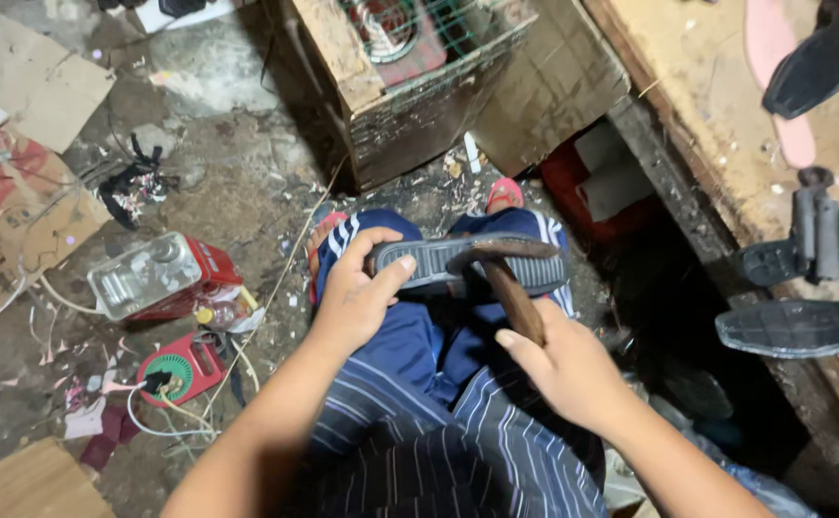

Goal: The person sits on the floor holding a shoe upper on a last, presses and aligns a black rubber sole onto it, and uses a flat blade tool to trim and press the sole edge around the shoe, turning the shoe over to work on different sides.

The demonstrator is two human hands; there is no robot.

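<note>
My left hand [357,293] grips the left end of a dark ribbed shoe sole [467,266], held flat across my knees, thumb on top. My right hand [563,369] holds the wooden handle of a hammer [510,288], whose dark metal head rests on the middle of the sole. Blue trousers with white stripes [410,345] and a striped shirt lie beneath. My feet in red sandals [506,192] show beyond the sole.
A wooden crate [395,105] with wire mesh stands ahead. A workbench [717,125] on the right carries several dark soles [793,326] and a pink insole [774,58]. On the dirty floor at left lie a clear plastic container [146,276], a red round device [179,369], cardboard scraps and cables.
</note>
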